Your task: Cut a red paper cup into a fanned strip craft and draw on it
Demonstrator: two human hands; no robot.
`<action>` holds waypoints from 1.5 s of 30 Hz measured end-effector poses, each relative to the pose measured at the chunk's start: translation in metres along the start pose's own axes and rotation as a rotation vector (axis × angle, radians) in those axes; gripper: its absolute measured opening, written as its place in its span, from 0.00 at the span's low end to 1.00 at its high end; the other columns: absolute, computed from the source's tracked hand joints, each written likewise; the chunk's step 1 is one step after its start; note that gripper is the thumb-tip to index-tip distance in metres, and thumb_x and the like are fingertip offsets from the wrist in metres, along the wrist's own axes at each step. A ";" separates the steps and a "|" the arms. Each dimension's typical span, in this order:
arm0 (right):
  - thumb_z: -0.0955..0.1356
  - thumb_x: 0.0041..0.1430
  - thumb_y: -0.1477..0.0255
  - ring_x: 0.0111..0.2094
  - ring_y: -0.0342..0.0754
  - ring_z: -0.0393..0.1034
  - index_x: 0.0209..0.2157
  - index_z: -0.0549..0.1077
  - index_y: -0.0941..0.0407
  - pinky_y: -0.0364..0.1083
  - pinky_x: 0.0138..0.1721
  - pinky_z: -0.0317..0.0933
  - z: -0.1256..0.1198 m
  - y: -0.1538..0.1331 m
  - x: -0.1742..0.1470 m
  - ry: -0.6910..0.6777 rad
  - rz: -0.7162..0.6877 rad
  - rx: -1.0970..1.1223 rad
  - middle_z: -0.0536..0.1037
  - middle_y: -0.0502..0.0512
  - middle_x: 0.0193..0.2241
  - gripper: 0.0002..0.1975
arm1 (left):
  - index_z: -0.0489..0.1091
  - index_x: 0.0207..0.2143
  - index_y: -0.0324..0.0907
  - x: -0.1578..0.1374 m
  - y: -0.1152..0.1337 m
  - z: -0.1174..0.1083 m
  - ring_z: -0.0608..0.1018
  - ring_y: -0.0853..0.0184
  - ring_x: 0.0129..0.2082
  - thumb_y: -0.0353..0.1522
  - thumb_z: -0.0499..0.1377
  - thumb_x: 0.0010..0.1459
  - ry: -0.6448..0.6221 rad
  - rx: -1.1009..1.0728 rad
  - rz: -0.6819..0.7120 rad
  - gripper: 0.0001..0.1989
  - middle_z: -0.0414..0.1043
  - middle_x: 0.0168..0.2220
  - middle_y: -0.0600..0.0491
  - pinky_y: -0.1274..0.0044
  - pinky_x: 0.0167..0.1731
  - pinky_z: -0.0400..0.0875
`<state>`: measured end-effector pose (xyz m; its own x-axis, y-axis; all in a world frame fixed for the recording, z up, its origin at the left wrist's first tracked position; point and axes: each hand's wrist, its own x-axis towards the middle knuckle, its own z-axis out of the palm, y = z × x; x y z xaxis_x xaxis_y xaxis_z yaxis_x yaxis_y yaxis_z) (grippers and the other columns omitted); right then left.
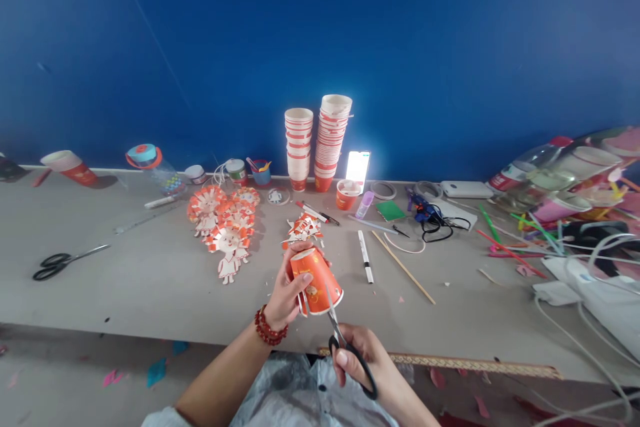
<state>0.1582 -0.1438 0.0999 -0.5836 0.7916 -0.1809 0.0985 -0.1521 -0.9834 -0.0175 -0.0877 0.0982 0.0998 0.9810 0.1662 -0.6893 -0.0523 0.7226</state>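
Observation:
My left hand [289, 285] is wrapped round an orange paper cup [317, 275], tilted with its wide rim toward me. Cut strips hang from the rim on its left side. In my right hand [361, 359] are black-handled scissors [334, 321], fingers in the loops, with the blades up against the cup near its rim. Whether the blades are cutting into the paper I cannot tell. Just beyond the cup lies a heap of orange and white paper scraps [303, 228]. Several paper figures with fringed orange manes [230, 240] lie to the left.
Two tall stacks of paper cups [299, 147] stand against the blue wall, beside a lit phone [358, 168]. A white marker [365, 257] and wooden sticks [407, 270] lie to the right. Other scissors [67, 261] rest far left. Cables and a power strip [595, 303] crowd the right side.

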 end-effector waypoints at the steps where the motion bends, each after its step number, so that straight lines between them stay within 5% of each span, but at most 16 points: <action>1: 0.64 0.51 0.39 0.19 0.41 0.58 0.23 0.66 0.59 0.40 0.22 0.48 0.000 0.000 0.000 0.004 0.004 -0.005 0.69 0.51 0.16 0.34 | 0.62 0.50 0.47 0.000 0.000 0.000 0.75 0.57 0.48 0.36 0.65 0.53 0.003 0.004 -0.002 0.23 0.68 0.50 0.47 0.68 0.45 0.74; 28: 0.63 0.48 0.36 0.15 0.39 0.53 0.19 0.63 0.57 0.40 0.19 0.45 0.012 0.004 -0.003 0.154 0.032 -0.002 0.60 0.46 0.11 0.35 | 0.63 0.46 0.47 0.000 0.000 0.001 0.76 0.58 0.46 0.37 0.66 0.53 0.014 -0.004 -0.031 0.20 0.68 0.46 0.49 0.67 0.43 0.74; 45: 0.64 0.48 0.37 0.16 0.39 0.55 0.20 0.64 0.57 0.39 0.18 0.49 0.012 0.005 0.000 0.118 -0.007 0.015 0.61 0.47 0.14 0.34 | 0.63 0.43 0.45 -0.001 -0.001 0.001 0.76 0.57 0.45 0.39 0.67 0.51 0.010 0.020 -0.048 0.20 0.68 0.48 0.48 0.68 0.41 0.75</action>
<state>0.1491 -0.1518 0.0950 -0.4851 0.8569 -0.1745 0.0822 -0.1540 -0.9847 -0.0160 -0.0887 0.0983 0.1250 0.9843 0.1244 -0.6693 -0.0088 0.7429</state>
